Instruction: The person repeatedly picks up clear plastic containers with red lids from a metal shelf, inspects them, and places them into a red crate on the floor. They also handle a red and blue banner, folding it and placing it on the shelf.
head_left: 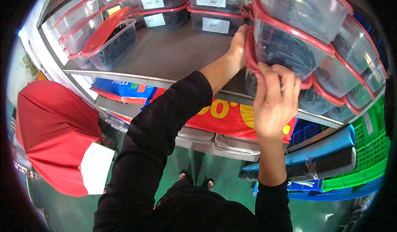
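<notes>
Right of centre, in the upper half of the frame: a clear plastic tub [249, 82], mostly hidden by the right hand and the stack, under a red lid [250, 52] with a thick, rounded rim. Touches the lid's left edge with the left hand [237, 46], fingers partly out of sight; cannot tell whether closed around it. Grasps the rim's near corner with the right hand [275, 97], fingertips bent over the red plastic. Directly above, another tub [285, 50], see-through and glossy, with dark, stringy-looking contents against the wall. Higher still, a cloudier upper tub [306, 13]. Farther right, more stacked tubs [339, 77] with matching red rims.

At upper left, on the grey shelf [173, 50], an open tub [115, 48] with dark contents and a tilted lid [101, 32]. Along the top, labelled tubs [173, 19]. Below the shelf, near the middle, a red sheet [223, 122] with yellow print. At lower right, a blue roll [322, 147] and green crates [368, 137]. At left, a red cover [58, 128].
</notes>
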`<state>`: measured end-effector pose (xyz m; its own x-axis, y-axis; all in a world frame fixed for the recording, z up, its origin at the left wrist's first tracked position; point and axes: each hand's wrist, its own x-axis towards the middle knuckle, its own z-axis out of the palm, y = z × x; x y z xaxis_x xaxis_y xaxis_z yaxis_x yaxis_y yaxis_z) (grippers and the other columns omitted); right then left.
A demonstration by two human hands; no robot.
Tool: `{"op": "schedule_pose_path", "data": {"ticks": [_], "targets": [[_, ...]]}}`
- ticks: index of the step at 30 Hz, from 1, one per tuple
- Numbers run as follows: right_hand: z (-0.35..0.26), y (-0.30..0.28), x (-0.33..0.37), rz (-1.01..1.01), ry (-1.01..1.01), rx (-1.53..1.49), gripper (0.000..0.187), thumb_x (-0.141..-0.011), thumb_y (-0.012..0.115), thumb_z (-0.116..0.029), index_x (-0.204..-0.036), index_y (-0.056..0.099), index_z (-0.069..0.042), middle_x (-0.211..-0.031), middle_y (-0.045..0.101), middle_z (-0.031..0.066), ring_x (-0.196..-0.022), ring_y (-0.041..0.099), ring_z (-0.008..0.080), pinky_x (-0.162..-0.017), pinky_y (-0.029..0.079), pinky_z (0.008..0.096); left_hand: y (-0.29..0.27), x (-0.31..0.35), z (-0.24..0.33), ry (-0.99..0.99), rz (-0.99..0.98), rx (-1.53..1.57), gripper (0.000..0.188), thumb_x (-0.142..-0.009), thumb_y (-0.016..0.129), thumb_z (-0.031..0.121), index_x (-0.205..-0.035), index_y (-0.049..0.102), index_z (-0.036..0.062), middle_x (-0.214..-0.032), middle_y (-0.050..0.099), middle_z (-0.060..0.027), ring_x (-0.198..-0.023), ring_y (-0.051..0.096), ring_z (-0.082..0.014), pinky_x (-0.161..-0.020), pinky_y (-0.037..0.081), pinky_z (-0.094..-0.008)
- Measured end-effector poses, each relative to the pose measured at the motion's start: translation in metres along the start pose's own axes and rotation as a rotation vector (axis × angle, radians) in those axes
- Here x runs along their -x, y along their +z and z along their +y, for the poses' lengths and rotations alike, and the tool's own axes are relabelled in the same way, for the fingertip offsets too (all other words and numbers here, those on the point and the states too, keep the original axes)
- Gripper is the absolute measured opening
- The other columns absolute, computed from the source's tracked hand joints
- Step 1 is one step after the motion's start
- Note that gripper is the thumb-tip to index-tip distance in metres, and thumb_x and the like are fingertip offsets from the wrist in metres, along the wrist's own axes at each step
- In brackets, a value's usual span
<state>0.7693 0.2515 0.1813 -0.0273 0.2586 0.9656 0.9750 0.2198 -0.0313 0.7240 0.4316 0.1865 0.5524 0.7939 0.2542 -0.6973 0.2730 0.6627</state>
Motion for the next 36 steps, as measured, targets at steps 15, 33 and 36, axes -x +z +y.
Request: {"op": "schedule_pose_path", "data": {"ticks": [15,33,36], "targets": [[-0.1,0.096,-0.048,-0.215,-0.139,-0.034,0.019,-0.074,0.065,-0.004,-0.093,0.063,-0.008,-0.098,0.057,0.0087,-0.093,0.056,0.0285,-0.079,0.047,0.0396,-0.1,0.236,0.151,0.413,0.057,-1.117,0.03,-0.091,0.052,0.008,-0.122,0.055,0.0089,-0.126,0.049,-0.0119,-0.118,0.046,-0.019,-0.096,0.037,-0.0278],[-0.038,0.258,-0.116,-0.564,0.052,0.272,0.018,-0.08,0.066,-0.021,-0.094,0.06,-0.012,-0.102,0.06,0.0043,-0.1,0.058,0.0262,-0.078,0.049,0.0447,-0.159,0.321,0.243,0.55,0.167,-1.252,0.021,-0.087,0.05,-0.002,-0.102,0.063,0.0019,-0.111,0.06,-0.0151,-0.106,0.058,-0.0244,-0.09,0.042,-0.0312],[-0.04,0.226,-0.105,-0.469,0.007,0.021,0.016,-0.076,0.068,-0.011,-0.088,0.061,-0.006,-0.09,0.06,0.0102,-0.09,0.06,0.0307,-0.072,0.048,0.0411,-0.155,0.317,0.242,0.607,0.134,-1.27,0.021,-0.086,0.05,-0.003,-0.102,0.063,0.0021,-0.109,0.061,-0.0167,-0.104,0.059,-0.0257,-0.089,0.043,-0.0319]]}}
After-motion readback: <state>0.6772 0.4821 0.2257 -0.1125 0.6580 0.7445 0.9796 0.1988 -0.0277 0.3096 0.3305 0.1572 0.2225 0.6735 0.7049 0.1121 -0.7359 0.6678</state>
